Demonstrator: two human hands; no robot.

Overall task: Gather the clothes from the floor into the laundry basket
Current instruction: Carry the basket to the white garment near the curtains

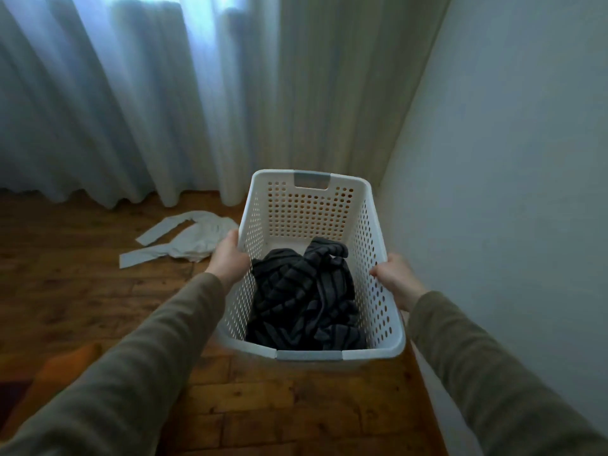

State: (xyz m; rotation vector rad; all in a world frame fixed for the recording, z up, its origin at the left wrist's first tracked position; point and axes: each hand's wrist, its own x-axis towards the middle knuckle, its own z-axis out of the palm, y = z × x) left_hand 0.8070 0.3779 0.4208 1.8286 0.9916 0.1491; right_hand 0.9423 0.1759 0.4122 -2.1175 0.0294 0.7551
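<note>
Wood floor point(82, 291) — white garment point(194, 240), curtains point(131, 93).

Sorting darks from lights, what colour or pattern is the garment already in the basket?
Dark grey with black stripes, seen best in the head view.

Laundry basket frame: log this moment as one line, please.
left hand: grips laundry basket left rim | right hand: grips right rim | dark striped garment: in basket | white shirt: on floor

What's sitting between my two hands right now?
In the head view, the white laundry basket spans between left hand and right hand, with a dark striped garment inside.
</note>
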